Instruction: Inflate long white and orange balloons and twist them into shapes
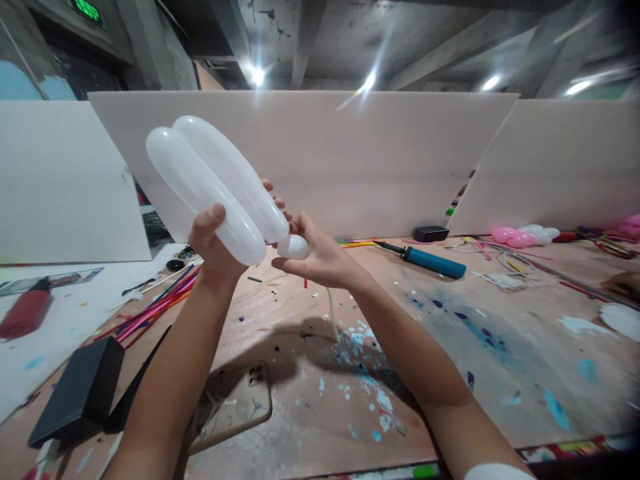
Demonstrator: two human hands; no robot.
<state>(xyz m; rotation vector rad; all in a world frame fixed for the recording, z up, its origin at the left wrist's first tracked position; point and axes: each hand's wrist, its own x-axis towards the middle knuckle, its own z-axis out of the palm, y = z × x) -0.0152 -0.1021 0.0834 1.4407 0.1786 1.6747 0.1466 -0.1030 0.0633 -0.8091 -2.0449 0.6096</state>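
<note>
High up, green sign (89, 11) unreadable; white balloon (220, 180) handheld.

Craft workshop, paint-spattered table (310, 417), blue hand pump (434, 263), upright white board (350, 153), concrete ceiling (345, 40)

Both hands (320, 252) hold a folded white balloon (213, 183) above a paint-spattered table (305, 427).

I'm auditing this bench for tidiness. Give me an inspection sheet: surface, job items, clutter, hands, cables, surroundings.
Surface: wooden tabletop, spattered with blue and white paint.
Job items: white balloon, two long lobes and a small bubble; blue hand pump.
Clutter: phone; uninflated balloons, loosely bundled.
Hands: left hand holds the long lobes; right hand holds the small bubble.
Cables: white cable at the black box.
Surroundings: white panels stand behind; ceiling lights on.
</note>
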